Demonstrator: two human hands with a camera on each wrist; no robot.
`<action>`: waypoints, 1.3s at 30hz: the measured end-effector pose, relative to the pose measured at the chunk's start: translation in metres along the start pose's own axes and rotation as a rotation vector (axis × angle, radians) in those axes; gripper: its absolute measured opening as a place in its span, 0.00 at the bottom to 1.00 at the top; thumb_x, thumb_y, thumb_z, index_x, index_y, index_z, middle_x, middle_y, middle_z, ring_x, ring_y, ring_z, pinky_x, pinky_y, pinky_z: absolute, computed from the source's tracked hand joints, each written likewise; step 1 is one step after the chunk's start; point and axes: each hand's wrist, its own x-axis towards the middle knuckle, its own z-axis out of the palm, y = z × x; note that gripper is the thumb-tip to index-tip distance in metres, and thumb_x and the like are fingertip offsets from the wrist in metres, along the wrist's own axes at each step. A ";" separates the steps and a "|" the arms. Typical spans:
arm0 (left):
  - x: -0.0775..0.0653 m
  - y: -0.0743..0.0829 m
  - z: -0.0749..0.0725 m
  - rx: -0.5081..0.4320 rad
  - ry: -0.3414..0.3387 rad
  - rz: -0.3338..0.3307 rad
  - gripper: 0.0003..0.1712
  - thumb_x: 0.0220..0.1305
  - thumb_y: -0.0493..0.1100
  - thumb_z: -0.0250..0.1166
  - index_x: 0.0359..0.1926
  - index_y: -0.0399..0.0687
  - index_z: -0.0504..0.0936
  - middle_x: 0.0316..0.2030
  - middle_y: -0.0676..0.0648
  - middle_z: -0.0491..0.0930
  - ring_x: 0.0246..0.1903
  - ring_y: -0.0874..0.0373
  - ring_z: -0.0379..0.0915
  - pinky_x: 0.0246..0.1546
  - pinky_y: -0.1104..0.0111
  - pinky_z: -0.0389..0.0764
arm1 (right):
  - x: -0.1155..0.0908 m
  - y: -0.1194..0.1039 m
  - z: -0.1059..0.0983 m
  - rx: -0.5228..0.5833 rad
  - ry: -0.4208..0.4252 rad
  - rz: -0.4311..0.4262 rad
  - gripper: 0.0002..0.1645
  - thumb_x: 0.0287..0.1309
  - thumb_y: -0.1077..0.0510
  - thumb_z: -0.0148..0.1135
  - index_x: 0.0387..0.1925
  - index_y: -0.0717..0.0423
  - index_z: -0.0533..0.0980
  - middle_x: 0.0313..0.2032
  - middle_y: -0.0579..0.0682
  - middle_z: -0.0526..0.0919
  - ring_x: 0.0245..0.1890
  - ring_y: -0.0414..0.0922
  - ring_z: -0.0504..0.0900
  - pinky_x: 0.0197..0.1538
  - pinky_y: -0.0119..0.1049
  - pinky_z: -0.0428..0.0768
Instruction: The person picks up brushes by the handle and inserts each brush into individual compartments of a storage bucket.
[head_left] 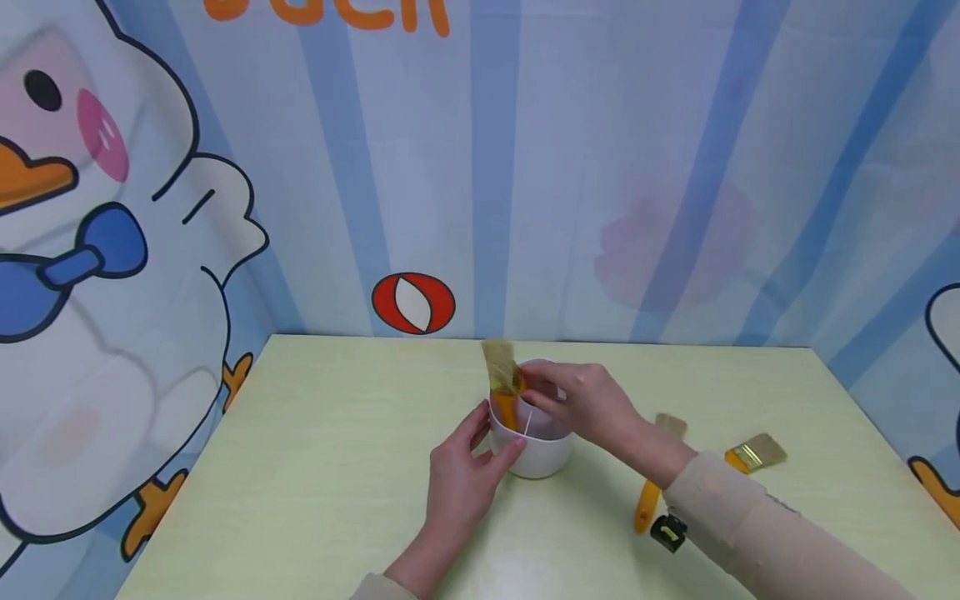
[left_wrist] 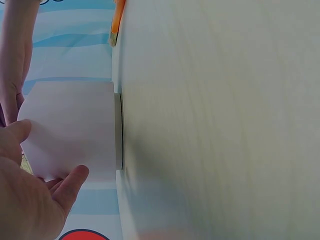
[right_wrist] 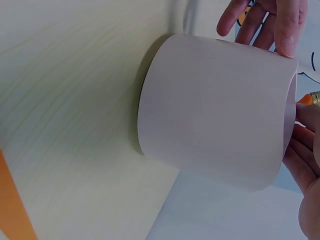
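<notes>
A white cup (head_left: pixel 540 458) with a thin divider inside stands upright on the table. My left hand (head_left: pixel 461 475) grips its near left side, thumb in front and fingers round the left. At the cup's mouth, my right hand (head_left: pixel 588 400) pinches a paintbrush (head_left: pixel 498 363) with tan bristles up and its orange handle inside the cup. Whether a second brush is behind the fingertips, I cannot tell. The right wrist view shows orange handle and metal ferrule (right_wrist: pixel 315 97) beside those fingers. From the left wrist, the cup (left_wrist: pixel 75 130) hides most of the right hand.
Right of the cup, a paintbrush (head_left: pixel 647 504) lies partly under the right forearm. Another paintbrush (head_left: pixel 759 452) lies farther right, its handle hidden by the sleeve. A small black device (head_left: pixel 668 532) sits by the sleeve. Behind the pale table (head_left: pixel 337 467) hangs a printed curtain (head_left: pixel 420 167).
</notes>
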 end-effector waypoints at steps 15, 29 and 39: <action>-0.001 -0.001 0.000 0.001 -0.005 0.003 0.42 0.66 0.54 0.78 0.76 0.46 0.75 0.69 0.42 0.79 0.66 0.44 0.79 0.52 0.54 0.89 | -0.017 0.010 -0.021 -0.050 0.004 0.044 0.26 0.55 0.61 0.83 0.56 0.62 0.86 0.48 0.57 0.92 0.35 0.49 0.92 0.39 0.42 0.92; 0.001 -0.001 0.000 -0.011 0.001 0.003 0.41 0.65 0.52 0.79 0.75 0.48 0.76 0.69 0.44 0.80 0.66 0.45 0.79 0.54 0.54 0.89 | -0.050 0.033 -0.061 -0.074 -0.123 0.271 0.29 0.64 0.55 0.77 0.63 0.59 0.83 0.55 0.58 0.90 0.26 0.50 0.87 0.47 0.51 0.91; 0.000 0.000 -0.003 -0.025 -0.016 -0.015 0.41 0.66 0.53 0.78 0.76 0.49 0.75 0.70 0.45 0.79 0.67 0.46 0.79 0.55 0.54 0.88 | -0.089 0.049 -0.074 -0.106 -0.321 0.388 0.34 0.67 0.49 0.75 0.69 0.59 0.79 0.65 0.63 0.83 0.60 0.63 0.85 0.61 0.62 0.84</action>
